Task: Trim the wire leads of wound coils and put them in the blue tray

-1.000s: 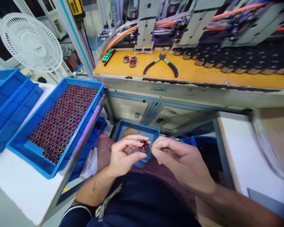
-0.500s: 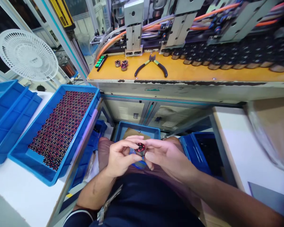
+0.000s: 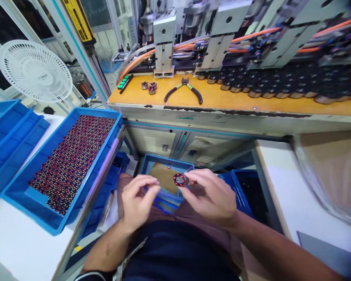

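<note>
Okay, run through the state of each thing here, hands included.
Part: held in the air
Right hand: gripping the part
Left hand: curled, apart from the part
Pliers: lying down, handles spread
Left tray: mostly filled
Lower tray: cardboard inside
Fan: running or not, unclear
Tray stack: nested

Got an orange-topped counter (image 3: pixel 134 97) across the back, with dark chips along its front edge. Can spot pliers (image 3: pixel 190 87) lying with handles spread toward the near edge — plus three small metal rings (image 3: pixel 151 90) clustered to their left, then a black stick (image 3: pixel 126 84) beside a row of green pieces (image 3: pixel 123 82). Also packed with dark-topped cylinders (image 3: pixel 269 84) toward the right. Over left, can see a white counter (image 3: pixel 14 238) carrying a blue tray (image 3: pixel 58 228) and, just beside it, stacked blue bins (image 3: pixel 10 144). On the right, got a second white counter (image 3: pixel 273 164) — with a plastic-covered brown item (image 3: pixel 336 168) and a flat grey sheet (image 3: pixel 324 251) on top.
</note>
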{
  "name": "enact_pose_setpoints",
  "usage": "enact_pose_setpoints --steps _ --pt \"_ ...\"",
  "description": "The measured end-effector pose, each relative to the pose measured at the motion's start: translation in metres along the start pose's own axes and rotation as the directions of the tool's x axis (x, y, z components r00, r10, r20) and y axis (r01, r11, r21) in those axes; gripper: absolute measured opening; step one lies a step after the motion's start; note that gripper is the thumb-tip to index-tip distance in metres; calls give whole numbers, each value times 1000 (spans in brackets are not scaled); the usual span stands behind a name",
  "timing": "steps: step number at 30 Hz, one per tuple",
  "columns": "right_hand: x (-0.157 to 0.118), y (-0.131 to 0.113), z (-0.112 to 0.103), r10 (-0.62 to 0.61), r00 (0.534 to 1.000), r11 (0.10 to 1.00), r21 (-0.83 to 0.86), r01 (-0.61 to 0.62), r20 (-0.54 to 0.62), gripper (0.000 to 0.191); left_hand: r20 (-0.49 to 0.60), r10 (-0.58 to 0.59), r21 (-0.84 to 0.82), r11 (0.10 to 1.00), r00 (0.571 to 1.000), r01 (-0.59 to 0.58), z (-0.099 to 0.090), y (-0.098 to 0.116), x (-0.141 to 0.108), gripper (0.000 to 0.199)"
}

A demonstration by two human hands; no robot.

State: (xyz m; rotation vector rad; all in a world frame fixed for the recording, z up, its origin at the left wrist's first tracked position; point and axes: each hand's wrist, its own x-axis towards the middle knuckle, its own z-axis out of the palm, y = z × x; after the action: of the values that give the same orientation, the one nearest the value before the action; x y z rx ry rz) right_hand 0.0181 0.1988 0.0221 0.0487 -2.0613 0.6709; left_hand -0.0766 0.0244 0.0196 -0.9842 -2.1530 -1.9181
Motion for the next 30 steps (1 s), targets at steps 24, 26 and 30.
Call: enact_pose_setpoints --steps 24,26,30 --pt "5 -19 -12 -52 996 970 241 34 69 10 342 157 -8 986 927 -164 9 28 11 35" --pt "6 -20 -13 32 996 942 332 -57 80 15 346 29 -102 995 938 7 9 28 9 32" --pt "4 -21 -10 141 985 877 448 -172 102 16 396 -166 -362 876 903 319 12 27 8 29"
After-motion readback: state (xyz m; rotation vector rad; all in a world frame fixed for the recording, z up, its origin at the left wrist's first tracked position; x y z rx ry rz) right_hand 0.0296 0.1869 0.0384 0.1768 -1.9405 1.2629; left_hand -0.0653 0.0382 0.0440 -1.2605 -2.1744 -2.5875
